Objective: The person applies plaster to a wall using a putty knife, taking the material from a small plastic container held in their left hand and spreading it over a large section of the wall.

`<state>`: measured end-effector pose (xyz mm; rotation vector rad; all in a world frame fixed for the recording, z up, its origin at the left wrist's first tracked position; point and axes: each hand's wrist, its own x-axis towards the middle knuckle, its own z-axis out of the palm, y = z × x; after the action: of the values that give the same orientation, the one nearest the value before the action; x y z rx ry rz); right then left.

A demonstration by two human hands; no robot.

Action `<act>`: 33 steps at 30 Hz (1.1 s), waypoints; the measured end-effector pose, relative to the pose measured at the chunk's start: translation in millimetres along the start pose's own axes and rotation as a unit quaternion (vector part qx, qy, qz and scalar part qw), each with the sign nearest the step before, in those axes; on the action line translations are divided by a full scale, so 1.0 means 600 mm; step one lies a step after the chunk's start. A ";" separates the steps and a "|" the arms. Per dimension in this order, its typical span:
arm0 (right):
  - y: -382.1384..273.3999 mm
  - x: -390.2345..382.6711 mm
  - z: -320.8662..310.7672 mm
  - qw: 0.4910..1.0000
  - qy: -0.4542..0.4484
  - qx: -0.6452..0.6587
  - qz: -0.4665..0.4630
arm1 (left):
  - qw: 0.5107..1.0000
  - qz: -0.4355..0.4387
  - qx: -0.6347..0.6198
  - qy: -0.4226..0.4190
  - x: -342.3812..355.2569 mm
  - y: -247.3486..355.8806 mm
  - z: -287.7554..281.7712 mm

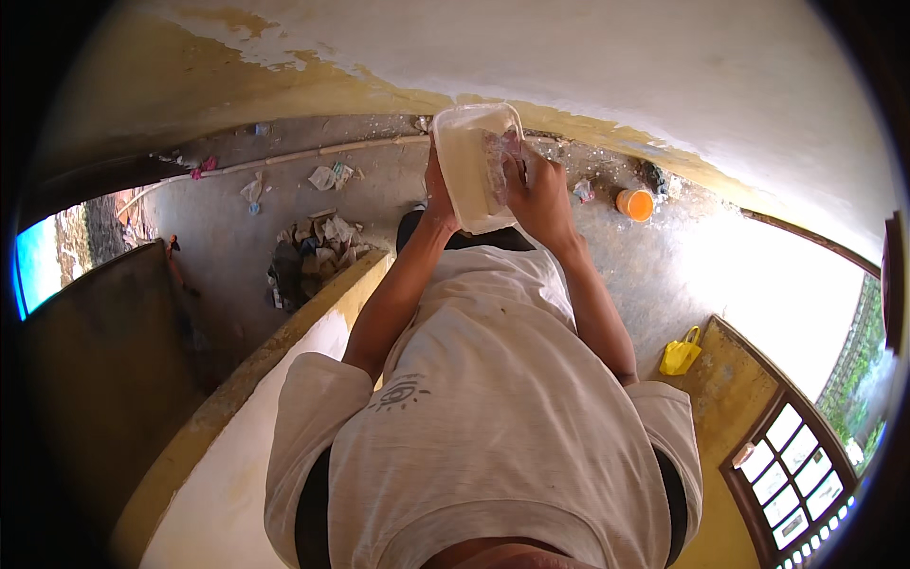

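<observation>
In front of my body a pale, rectangular plastic tub (479, 116) is held up, its open top toward me and its inside a cream colour. My left hand (438, 197) is closed on the tub's left side, most of its fingers hidden behind the wall. Over the tub's right edge, my right hand (540, 197) is closed, fingers bent, on a purplish, crumpled-looking thing (497, 163) that reaches inside the tub. What kind of thing this is cannot be made out.
Ahead stands a wall (607, 66) with white over peeling yellow paint. A long pole (303, 155) lies along its foot. An orange bucket (635, 204) is at the right, a rubbish heap (318, 248) left, beside a low wall (275, 356). A yellow bag (680, 355) sits farther right.
</observation>
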<state>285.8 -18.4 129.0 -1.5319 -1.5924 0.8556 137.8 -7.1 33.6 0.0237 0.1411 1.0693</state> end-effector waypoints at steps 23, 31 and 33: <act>-0.141 -0.001 0.134 0.988 -0.038 -0.084 -0.125 | 0.991 0.071 0.082 0.078 -0.093 0.106 0.004; -0.123 -0.017 0.172 0.988 -0.046 -0.094 -0.113 | 0.997 0.074 0.031 0.009 -0.125 0.131 0.005; -0.141 -0.013 0.168 0.991 -0.030 -0.079 -0.106 | 0.997 0.069 0.013 0.006 -0.135 0.144 0.008</act>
<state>156.5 -27.5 152.2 -1.4223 -1.8665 0.6768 24.8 -36.5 54.3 0.0517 0.1665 1.2065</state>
